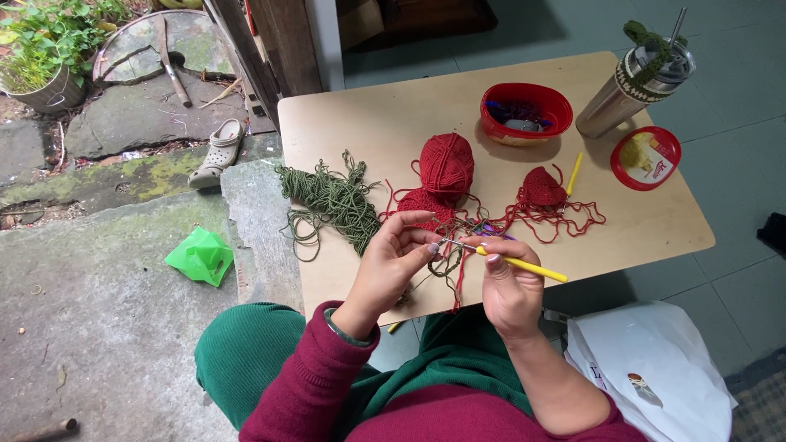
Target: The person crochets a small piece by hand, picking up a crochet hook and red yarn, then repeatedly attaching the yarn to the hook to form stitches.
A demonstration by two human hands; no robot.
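Here, over the near edge of the tabletop (622, 237), the right hand (509, 286) is closed around a yellow-handled crochet hook (508, 259), and the left hand (393, 260) pinches a small piece of red and green crochet work (449, 255) at the hook's tip. The yarn looks light, soft and limp, likely to snag or unravel if tugged, so it is best held close to the working loop. A red yarn ball (447, 166) sits mid-table; tangled green yarn (332, 202) lies toward the left edge.
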